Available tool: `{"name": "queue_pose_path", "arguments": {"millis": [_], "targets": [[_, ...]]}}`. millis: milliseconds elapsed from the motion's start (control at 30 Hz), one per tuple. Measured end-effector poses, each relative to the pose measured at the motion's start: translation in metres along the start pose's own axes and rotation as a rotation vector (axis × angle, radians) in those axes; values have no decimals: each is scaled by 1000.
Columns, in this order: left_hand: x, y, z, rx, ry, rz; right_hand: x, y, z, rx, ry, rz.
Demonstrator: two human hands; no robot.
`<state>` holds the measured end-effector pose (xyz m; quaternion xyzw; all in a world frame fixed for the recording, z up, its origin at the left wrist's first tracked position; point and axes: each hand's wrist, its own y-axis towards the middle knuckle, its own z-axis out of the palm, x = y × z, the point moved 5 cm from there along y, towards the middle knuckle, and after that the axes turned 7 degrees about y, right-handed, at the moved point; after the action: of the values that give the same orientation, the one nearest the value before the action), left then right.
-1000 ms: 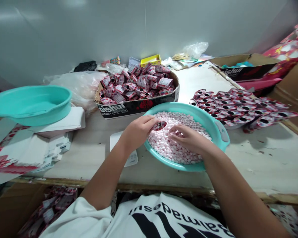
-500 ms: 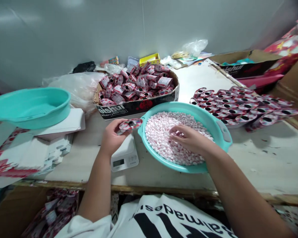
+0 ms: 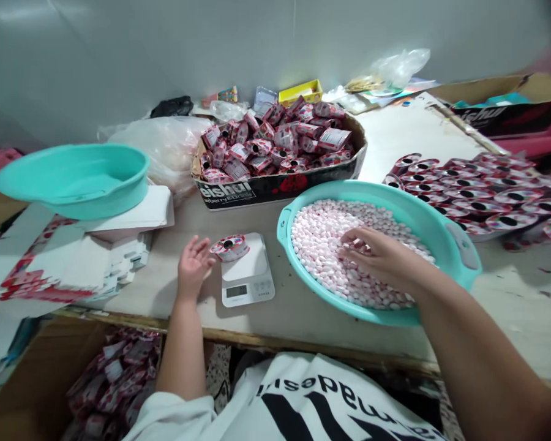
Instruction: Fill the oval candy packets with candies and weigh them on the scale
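Note:
My left hand (image 3: 194, 266) is open, palm up and fingers spread, just left of a small printed candy box (image 3: 229, 246) with a dark round hole in its top. That box rests on the white digital kitchen scale (image 3: 247, 294), toward the back left of its plate. My right hand (image 3: 371, 252) is in the turquoise basin (image 3: 288, 251), its fingers curled round some of the small pale pink candies (image 3: 326, 245). How many candies it has cannot be seen.
A cardboard tray (image 3: 275, 191) heaped with similar boxes stands behind the scale. Upright boxes (image 3: 472, 190) stand in rows at right. A second turquoise basin (image 3: 87, 177) sits on flat white cartons (image 3: 138, 217) at left. An open carton (image 3: 37, 373) of boxes is below the table edge.
My left hand has set the candy box on the scale, let go and moved left. My right hand stays in the candies. The view has shifted a little.

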<state>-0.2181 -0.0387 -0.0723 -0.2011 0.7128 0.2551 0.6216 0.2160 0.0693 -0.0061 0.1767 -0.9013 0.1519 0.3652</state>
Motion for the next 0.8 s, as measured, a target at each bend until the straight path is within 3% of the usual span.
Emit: {"name": "queue_pose_path", "arguments": {"millis": [167, 300, 467, 633, 800], "targets": [[14, 18, -32, -317, -90, -82, 2, 0, 0, 12, -3, 1], [26, 19, -36, -436, -87, -170, -1, 3, 2, -2, 6, -18], [29, 15, -27, -374, -52, -217, -6, 4, 4, -1, 63, 14], [27, 16, -26, -320, -29, -237, 2, 2, -2, -24, -25, 65], [26, 16, -24, -290, -23, -230, 8, 2, -5, -40, -41, 24]]}}
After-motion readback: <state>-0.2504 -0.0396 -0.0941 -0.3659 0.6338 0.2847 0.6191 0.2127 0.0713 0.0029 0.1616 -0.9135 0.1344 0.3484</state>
